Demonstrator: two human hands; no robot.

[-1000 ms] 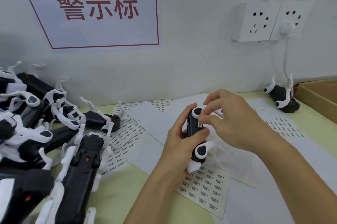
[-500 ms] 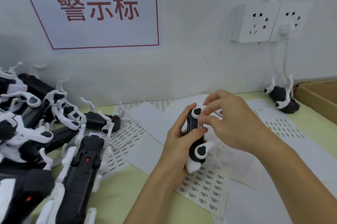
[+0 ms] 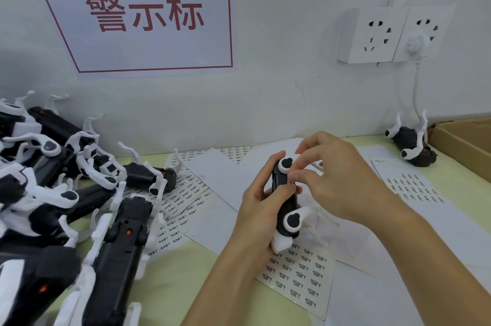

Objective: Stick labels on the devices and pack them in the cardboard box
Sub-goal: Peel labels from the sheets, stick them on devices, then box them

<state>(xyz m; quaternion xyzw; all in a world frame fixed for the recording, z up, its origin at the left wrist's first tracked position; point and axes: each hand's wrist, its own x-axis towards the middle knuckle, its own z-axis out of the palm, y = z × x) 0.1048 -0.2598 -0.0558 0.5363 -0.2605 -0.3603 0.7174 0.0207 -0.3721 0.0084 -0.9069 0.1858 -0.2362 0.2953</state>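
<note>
The left hand grips a black-and-white device upright over the label sheets near the counter's middle, while the right hand pinches a small label against its side. Labelling looks early: a heap of devices waits at left, one device lies far right beside the cardboard box, whose inside is mostly out of view.

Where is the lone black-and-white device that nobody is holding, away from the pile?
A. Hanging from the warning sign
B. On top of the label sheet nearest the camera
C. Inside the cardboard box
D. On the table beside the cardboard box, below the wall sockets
D: the lone device lies on the table just left of the cardboard box, under the wall sockets.
</note>
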